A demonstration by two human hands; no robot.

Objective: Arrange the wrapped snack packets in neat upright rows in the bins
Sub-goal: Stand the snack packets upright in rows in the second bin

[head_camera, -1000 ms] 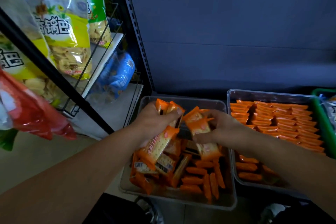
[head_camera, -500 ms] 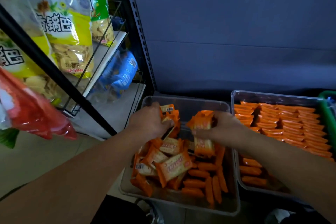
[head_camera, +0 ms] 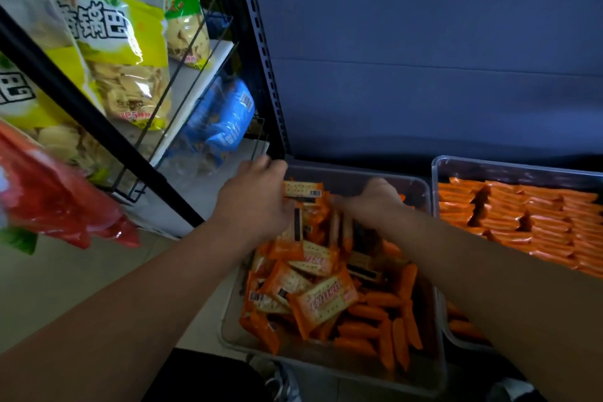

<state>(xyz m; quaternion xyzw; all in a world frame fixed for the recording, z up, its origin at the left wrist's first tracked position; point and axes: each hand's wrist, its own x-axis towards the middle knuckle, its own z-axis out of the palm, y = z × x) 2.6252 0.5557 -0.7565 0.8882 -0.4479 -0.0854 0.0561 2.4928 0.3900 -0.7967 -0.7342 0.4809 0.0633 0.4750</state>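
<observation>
- Back panel (head_camera: 424, 42): blue-grey shelf wall, filling 12 to 2 o'clock behind both bins.
- Rack (head_camera: 257, 42): black frame and wire shelves at 9 to 11 o'clock, holding large snack bags (head_camera: 124, 52); no part of the task.
- Left bin (head_camera: 329, 365): clear tub at 6 o'clock, with both hands over its far end.
- Right bin (head_camera: 522, 170): clear tub at 3 o'clock, just beside the left bin. Its rows (head_camera: 538, 219) of orange packets stand on edge, close-packed, with long axes running roughly 9 to 3 o'clock.
- Heap (head_camera: 313, 284): loose packets in the left bin, mostly flat, with long axes pointing every way. Toward 5 o'clock some already stand on edge (head_camera: 375, 330).
- Left hand (head_camera: 257, 202): at the bin's far-left corner, back toward the camera. The fingers are curled under and hidden, apparently gripping a packet.
- Right hand (head_camera: 372, 202): at the far right and blurred, with fingers dipped among the packets. Whether it grips any cannot be told.
- Packet (head_camera: 303, 189): juts from the left hand toward 3 o'clock, long axis 9 to 3, between the two hands.
- Judgement: the heap lies at 6 o'clock from both hands, about equally near each. The left hand is nearer the corner where a row would start, so setting this packet on edge there looks like the step in hand.
</observation>
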